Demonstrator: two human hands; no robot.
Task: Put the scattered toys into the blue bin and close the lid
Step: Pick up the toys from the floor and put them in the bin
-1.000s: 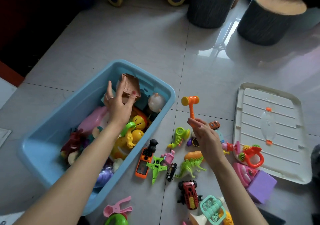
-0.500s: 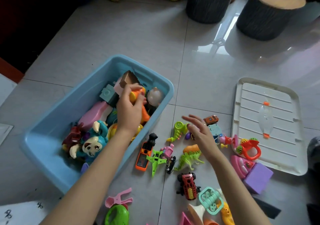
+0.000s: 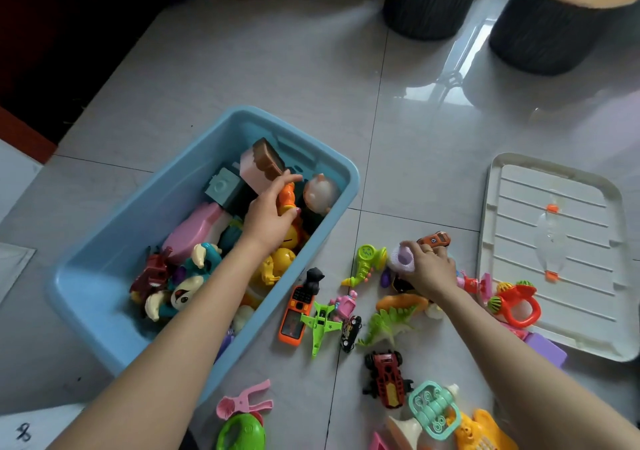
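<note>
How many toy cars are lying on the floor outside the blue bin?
3: an orange car beside the right hand, a small black car next to the green plane, and a red monster truck nearer the camera. More may hide under the right hand.

L hand (image 3: 268,221) grips orange hammer (image 3: 287,196), prob.

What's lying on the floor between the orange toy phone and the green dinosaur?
In the head view, between the orange toy phone and the green dinosaur lie a green toy plane, a pink robot and a small black car.
</note>
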